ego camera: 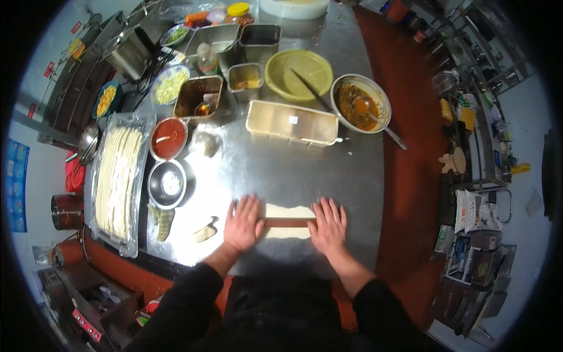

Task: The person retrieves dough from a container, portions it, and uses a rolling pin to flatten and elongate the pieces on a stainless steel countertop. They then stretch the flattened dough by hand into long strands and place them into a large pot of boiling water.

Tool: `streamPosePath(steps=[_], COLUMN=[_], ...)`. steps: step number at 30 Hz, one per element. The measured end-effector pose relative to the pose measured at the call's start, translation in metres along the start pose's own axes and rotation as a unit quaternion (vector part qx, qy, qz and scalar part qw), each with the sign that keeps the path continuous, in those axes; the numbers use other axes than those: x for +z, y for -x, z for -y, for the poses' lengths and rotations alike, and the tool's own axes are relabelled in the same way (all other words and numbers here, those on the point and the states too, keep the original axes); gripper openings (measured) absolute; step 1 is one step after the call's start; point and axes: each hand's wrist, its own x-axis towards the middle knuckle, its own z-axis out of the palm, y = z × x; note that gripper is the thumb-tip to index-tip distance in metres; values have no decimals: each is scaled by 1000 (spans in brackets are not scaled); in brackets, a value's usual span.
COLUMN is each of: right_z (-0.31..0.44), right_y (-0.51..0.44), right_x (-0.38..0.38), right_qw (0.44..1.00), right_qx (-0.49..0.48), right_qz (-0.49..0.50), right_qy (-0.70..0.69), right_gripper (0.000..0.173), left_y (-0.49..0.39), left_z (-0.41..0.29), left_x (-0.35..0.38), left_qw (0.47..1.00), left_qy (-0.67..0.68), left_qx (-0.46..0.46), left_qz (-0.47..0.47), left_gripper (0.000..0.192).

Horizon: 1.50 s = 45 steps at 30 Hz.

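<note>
A sheet of pale dough [288,212] lies flat on the steel table in front of me. Across it runs a brown wooden rolling pin [288,223]. My left hand [244,222] holds down the pin's left end, its palm over the wood and its fingers stretched forward. Over the right end lies my right hand [329,225] in the same way, thumb turned inward. Both hands hide the ends of the pin. Left of my left hand, a small pale scrap that looks like dough [204,232] rests on the bright, glaring tabletop.
Dough strips under plastic fill a tray [118,180] at the left. A steel bowl [167,184] and a bowl of red sauce [169,138] stand beside it. Farther back are a compartment box [292,122], a yellow-green basin [299,66] and a soup bowl [361,103] whose ladle overhangs the table's right edge.
</note>
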Motion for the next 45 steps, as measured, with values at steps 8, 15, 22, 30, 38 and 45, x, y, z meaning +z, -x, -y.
streamPosePath(steps=[8, 15, 22, 30, 38, 45], right_z=[0, -10, 12, -11, -7, -6], right_y=[-14, -49, 99, -46, -53, -25], right_x=[8, 11, 2, 12, 11, 8], right_qw=[998, 998, 999, 996, 992, 990], right_qx=[23, 14, -2, 33, 40, 62], right_qz=[53, 33, 27, 75, 114, 125], right_qy=[6, 47, -41, 15, 33, -4], right_gripper=[67, 77, 70, 69, 72, 75], left_y=[-8, -42, 108, -38, -64, -19], left_z=[6, 19, -27, 22, 7, 23], left_x=[8, 9, 17, 10, 61, 32], left_qw=[999, 999, 996, 999, 987, 999], left_qy=[26, 3, 47, 21, 99, -13], left_qx=[-29, -6, -39, -36, 80, -34], left_qz=[-11, -49, 60, -12, -98, 20], left_gripper=[68, 70, 79, 69, 63, 72])
